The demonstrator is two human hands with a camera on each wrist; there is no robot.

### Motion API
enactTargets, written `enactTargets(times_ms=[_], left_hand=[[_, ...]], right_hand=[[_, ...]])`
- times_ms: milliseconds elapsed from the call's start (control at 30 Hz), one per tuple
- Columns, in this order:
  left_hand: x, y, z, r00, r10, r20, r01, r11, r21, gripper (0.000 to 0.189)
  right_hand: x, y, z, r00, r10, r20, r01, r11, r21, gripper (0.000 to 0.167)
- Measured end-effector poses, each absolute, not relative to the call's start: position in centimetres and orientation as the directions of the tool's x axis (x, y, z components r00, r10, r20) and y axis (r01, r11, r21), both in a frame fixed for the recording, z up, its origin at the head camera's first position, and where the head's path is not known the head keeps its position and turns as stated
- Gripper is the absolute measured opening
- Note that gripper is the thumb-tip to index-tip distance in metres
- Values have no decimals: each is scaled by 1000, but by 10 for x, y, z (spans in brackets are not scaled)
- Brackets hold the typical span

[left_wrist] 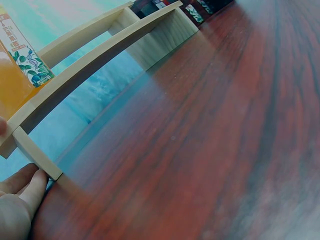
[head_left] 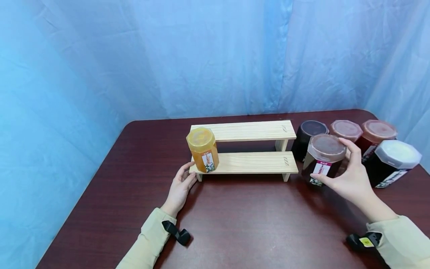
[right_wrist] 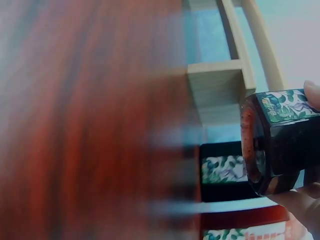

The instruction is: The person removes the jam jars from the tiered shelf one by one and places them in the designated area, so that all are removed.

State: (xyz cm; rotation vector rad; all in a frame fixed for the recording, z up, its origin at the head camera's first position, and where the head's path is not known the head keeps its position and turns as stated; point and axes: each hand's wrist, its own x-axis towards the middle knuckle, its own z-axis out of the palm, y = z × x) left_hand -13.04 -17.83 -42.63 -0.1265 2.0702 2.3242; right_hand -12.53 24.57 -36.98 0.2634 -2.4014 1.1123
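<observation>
In my right hand [head_left: 352, 183] is a dark jar [head_left: 325, 158] with a brownish translucent lid and a white-and-pink label, thumb and fingers on opposite sides. Its underside shows in the right wrist view, so the jar [right_wrist: 282, 142] is off the table. My left hand [head_left: 179, 188] holds the left end of a two-step wooden rack [head_left: 252, 163], fingertips by its end leg [left_wrist: 37, 152]. On the lower step's left end stands a yellow jar [head_left: 203, 149], upright, close above the left hand.
Several other lidded jars crowd the table's right side: a black-lidded jar [head_left: 310, 136] by the rack, a pink-lidded jar [head_left: 346, 129], a red jar [head_left: 376, 132], and a white-lidded dark jar [head_left: 391, 162]. Blue curtains [head_left: 215, 56] surround the dark red wooden table [head_left: 255, 224].
</observation>
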Motion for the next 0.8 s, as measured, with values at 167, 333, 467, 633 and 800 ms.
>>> enactTargets(times_ms=[167,333,467,633,800], left_hand=[[-130,-179,-426,-997,-27,-70,-67,-109,992,40],[-130,-180,-429,-997,-40,-71,-66,-109,992,40],[-131,-181,-430,-997,-41,-67,-62,-110,992,40],[-131,-180,-429,-997,-36,-68,-63,-127,990,39],[-130,-180,-429,-996,-41,-75,-69,-120,990,39]], right_hand=[[-126,253,-373,-893,-24,449,-337,696,-634,118],[-131,262,-373,-922,-48,385,-308,693,-652,115],[-133,268,-375,-938,-53,344,-285,683,-672,112],[-134,273,-376,-951,-60,305,-257,702,-664,112],[-135,281,-380,-942,-65,329,-276,708,-650,110]])
